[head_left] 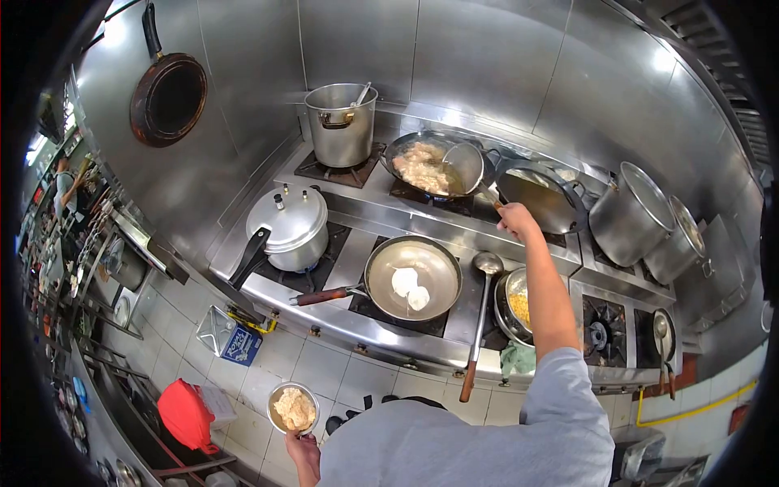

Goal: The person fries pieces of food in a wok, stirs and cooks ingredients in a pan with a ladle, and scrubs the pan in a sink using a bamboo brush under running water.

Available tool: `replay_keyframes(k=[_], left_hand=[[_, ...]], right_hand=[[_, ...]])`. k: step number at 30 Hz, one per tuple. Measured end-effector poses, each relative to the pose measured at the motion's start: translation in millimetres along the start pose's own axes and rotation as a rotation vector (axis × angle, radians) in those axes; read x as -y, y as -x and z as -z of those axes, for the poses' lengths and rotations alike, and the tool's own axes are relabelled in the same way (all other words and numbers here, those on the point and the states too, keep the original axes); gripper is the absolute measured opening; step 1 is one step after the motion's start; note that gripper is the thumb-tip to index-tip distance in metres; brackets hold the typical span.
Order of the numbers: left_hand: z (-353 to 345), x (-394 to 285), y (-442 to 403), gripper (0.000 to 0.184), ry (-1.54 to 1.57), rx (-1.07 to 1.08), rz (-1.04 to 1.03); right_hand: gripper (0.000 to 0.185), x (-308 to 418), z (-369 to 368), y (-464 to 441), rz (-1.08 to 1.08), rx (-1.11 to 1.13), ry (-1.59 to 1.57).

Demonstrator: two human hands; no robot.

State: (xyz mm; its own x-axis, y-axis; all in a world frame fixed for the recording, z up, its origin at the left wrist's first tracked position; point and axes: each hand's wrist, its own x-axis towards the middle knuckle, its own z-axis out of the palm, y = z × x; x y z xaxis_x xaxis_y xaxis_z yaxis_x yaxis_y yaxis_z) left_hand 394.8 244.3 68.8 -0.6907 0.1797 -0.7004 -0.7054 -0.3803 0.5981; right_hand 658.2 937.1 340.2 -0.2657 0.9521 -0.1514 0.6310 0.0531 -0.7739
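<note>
My right hand (pixel 517 221) is closed around the handle of a strainer (pixel 465 164), its round head in a wok (pixel 393 165) on the back row of the stove. Beside the strainer, pale battered pieces (pixel 422 168) lie in the wok's bubbling oil. Low at my left side, my left hand (pixel 303 456) grips a small metal bowl (pixel 273 396) holding a battered-looking mass (pixel 294 409). Between my hands, on a front burner, sits a frying pan (pixel 438 280) with two white blobs (pixel 411 289) in it.
A pressure cooker (pixel 286 223) and a tall pot (pixel 341 134) stand left. A long-handled ladle (pixel 485 284) lies right of the frying pan, near a container of yellow food (pixel 519 307). Large pots (pixel 631 215) line the right. A blue tin (pixel 241 345) is on the floor.
</note>
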Motion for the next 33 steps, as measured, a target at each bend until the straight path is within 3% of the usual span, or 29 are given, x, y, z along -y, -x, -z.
replay_keyframes(k=[3, 9, 13, 16, 21, 33], left_hand=[[7.3, 7.9, 4.8, 0.021, 0.024, 0.026, 0.017], [9.4, 15.5, 26.0, 0.024, 0.028, -0.011, 0.0], [22.4, 19.5, 29.9, 0.024, 0.046, -0.018, -0.008], [28.8, 20.6, 33.9, 0.023, 0.052, -0.015, -0.043], [34.4, 21.8, 33.1, 0.022, 0.063, -0.057, -0.044], [16.2, 17.1, 23.8, 0.024, 0.036, -0.014, 0.01]], right_hand=[[0.018, -2.9, -16.5, -14.3, -0.118, 0.123, -0.116], [0.02, 14.7, -65.2, -45.7, -0.186, 0.057, -0.247], [0.015, 19.8, -85.0, -60.5, -0.182, 0.134, -0.312], [0.012, 23.7, -81.7, -56.1, -0.173, 0.239, -0.413], [0.023, 14.0, -66.5, -56.0, -0.185, 0.355, -0.448], [0.032, -11.3, -42.9, -15.5, -0.055, 0.298, -0.448]])
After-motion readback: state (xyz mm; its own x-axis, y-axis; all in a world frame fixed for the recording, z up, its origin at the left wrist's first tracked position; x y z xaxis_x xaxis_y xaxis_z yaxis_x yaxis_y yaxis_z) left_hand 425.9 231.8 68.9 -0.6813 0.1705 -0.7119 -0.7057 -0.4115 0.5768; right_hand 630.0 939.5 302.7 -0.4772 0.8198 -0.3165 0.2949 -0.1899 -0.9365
